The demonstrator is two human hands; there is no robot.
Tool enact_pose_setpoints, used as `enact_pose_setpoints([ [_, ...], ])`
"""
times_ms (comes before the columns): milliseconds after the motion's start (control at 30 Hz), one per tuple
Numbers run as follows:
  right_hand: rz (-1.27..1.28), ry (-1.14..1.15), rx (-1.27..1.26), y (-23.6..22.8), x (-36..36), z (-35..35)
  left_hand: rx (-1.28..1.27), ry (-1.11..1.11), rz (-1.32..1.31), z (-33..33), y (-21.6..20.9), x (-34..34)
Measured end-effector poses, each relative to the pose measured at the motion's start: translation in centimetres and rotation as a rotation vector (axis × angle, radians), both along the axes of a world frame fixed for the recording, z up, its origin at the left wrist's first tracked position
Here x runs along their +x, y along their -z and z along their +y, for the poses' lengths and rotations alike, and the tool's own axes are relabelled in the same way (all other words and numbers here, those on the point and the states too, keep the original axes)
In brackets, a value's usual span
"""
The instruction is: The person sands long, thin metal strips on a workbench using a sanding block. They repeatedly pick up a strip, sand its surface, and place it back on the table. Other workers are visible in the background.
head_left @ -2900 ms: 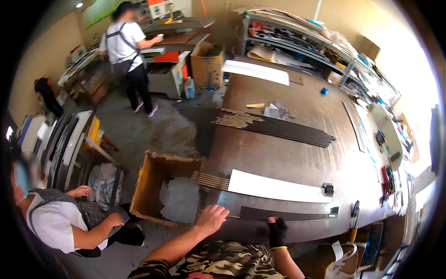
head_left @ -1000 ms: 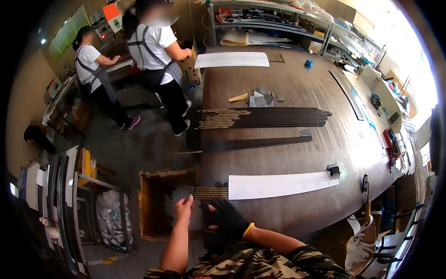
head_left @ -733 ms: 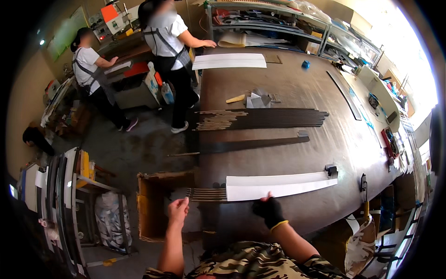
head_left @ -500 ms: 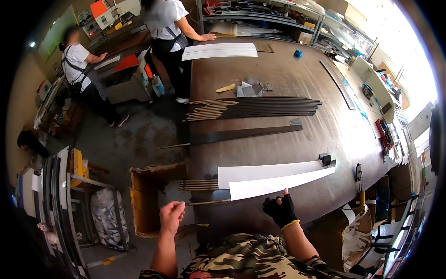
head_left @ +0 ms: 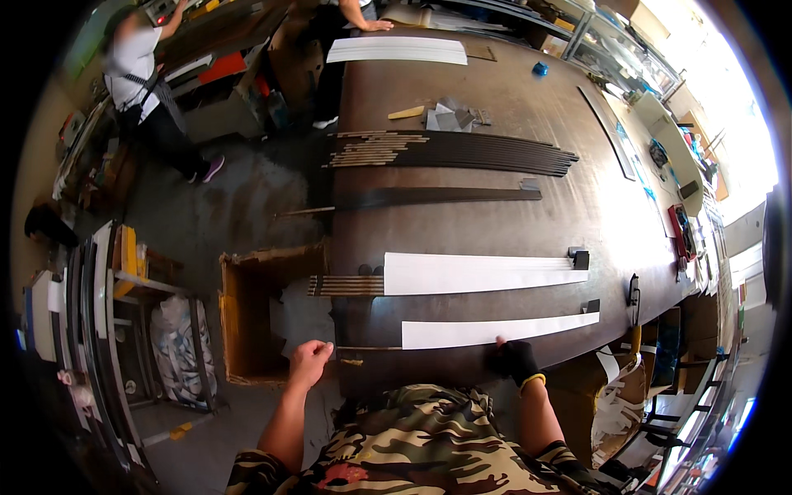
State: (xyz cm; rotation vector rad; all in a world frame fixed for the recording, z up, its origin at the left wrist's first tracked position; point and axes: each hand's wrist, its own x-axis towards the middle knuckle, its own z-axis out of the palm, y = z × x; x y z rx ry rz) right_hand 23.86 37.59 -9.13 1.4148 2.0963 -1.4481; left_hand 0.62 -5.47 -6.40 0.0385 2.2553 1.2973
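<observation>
A long white tapering strip (head_left: 495, 332) lies along the near side of the brown table, with a dark thin rod (head_left: 371, 348) sticking out of its left end. My bare left hand (head_left: 308, 363) is closed in a pinch at the rod's left tip. At the strip's near edge is my right hand (head_left: 513, 361), in a black glove with a yellow cuff. Its bare thumb tip touches that edge; the dark fingers blend into the table. Beyond lies a wider white strip (head_left: 470, 274) over several rods (head_left: 342, 285), with a black block (head_left: 581, 260) at its right end.
Farther back on the table (head_left: 462, 223) lie a dark strip (head_left: 437, 196), a bundle of dark rods (head_left: 478, 153) and white panels (head_left: 396, 51). A cardboard box (head_left: 239, 322) stands at the left edge. A co-worker (head_left: 136, 82) stands far left; another person's hand (head_left: 375, 25) rests on the table.
The near white strip has come toward me, and a gap now separates it from the wider one. My head view has tilted down. The far-left co-worker has raised an arm.
</observation>
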Motion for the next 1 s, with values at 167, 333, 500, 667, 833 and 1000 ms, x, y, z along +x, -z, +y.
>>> enact_pose_setpoints([
  [167,0.262,-0.456,0.366,-10.8,-4.4,-4.6,-0.419,0.173,0.304,1.4,-4.6,-0.3],
  [333,0.302,-0.873,0.413,-10.3,-12.7,-9.9,-0.137,0.434,0.643,5.6,-7.6,0.4],
  [500,0.138,-1.048,0.408,-7.5,-16.3,-14.3,-0.135,0.586,0.72,7.2,-3.3,0.1],
  [667,0.115,-1.125,0.335,-8.0,-17.0,-14.0,-0.103,0.507,0.687,6.7,-3.1,0.4],
  [833,0.294,-1.141,0.299,-3.2,-16.4,-11.0,-0.087,0.513,0.688,6.8,-2.7,0.4],
  [1000,0.271,-1.107,0.317,-4.0,-16.6,-11.9,-0.049,0.484,0.67,6.6,-2.4,0.6],
])
